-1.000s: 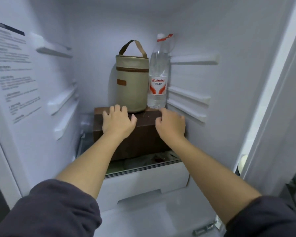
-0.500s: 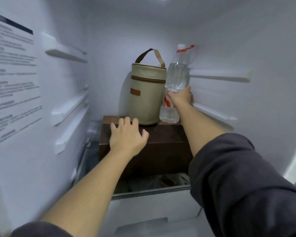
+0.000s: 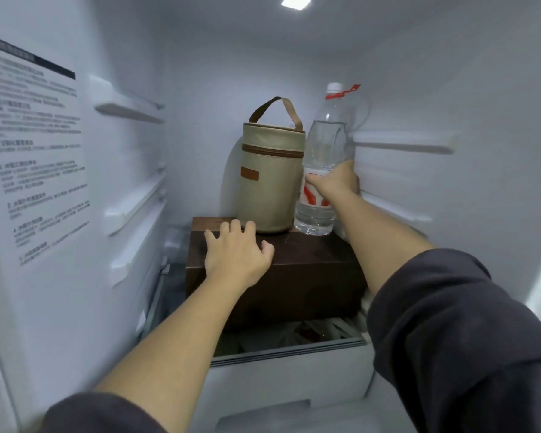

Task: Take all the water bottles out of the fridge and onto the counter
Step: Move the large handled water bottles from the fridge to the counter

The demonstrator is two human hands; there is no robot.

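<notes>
Water bottle (image 3: 325, 145) is sitting inside the fridge (image 3: 450, 73), up around 1 o'clock from the middle of the view. It's clear plastic with a white cap, a red strap round the neck and a red-and-white label. Right hand (image 3: 336, 182) is gripping it at the label, fingers wrapping round the body. The base is sitting right at the back right corner of a dark brown box (image 3: 310, 276), and honestly I can't tell if it's resting there or just lifting off. It's leaning a little, cap tipping toward 1 o'clock.

Just beside it at 9 o'clock, a beige zip bag (image 3: 270, 182) with a brown handle is standing upright on the same box. Left hand (image 3: 236, 254) is resting on the box's top near the front edge, at 7 o'clock from the bag, fingers loosely spread and not gripping anything.

The box is sitting above a white drawer (image 3: 278, 379) at 6 o'clock, with some packets showing in the gap, too dim to make out. A printed sticker (image 3: 35, 151) is covering the left wall at 9 o'clock, and a ceiling light (image 3: 295, 1) is glowing at 12 o'clock.
</notes>
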